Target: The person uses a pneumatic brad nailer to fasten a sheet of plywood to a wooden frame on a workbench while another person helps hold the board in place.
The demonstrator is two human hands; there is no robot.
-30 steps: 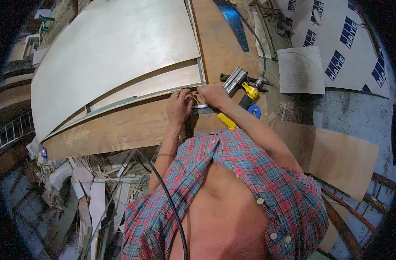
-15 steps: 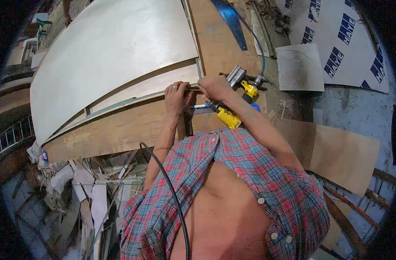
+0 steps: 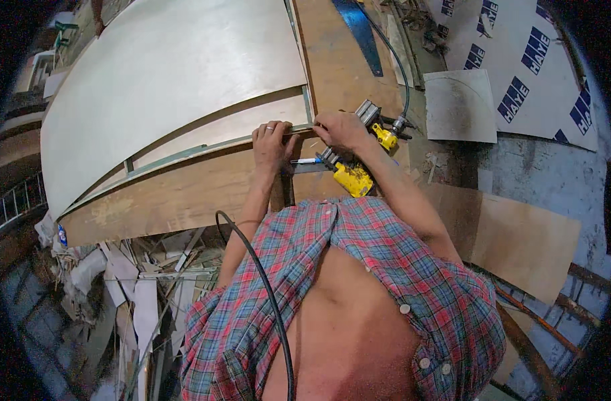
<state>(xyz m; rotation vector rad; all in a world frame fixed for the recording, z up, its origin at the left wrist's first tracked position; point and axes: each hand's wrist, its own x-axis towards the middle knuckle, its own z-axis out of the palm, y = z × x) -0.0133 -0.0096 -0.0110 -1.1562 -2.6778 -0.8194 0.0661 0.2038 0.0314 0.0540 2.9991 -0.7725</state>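
Wooden bench (image 3: pixel 172 200) spans the upper middle, scrap offcuts (image 3: pixel 141 294) heaped lower left; white panel (image 3: pixel 178 73) lies on bench, ahead and left of the person, frame strip (image 3: pixel 198 151) along its near side; left hand (image 3: pixel 270 146) at that strip near its right end, fingers bent and close together, thumb apart, can't tell how tightly it grips; right hand (image 3: pixel 344 132) half-curled at the corner, fingertips at the edge, can't tell if pinching anything; yellow tool (image 3: pixel 385 137) just beyond right wrist; printed board (image 3: pixel 509 60) upper right, repeated dark-blue blocks with white capitals, legible.
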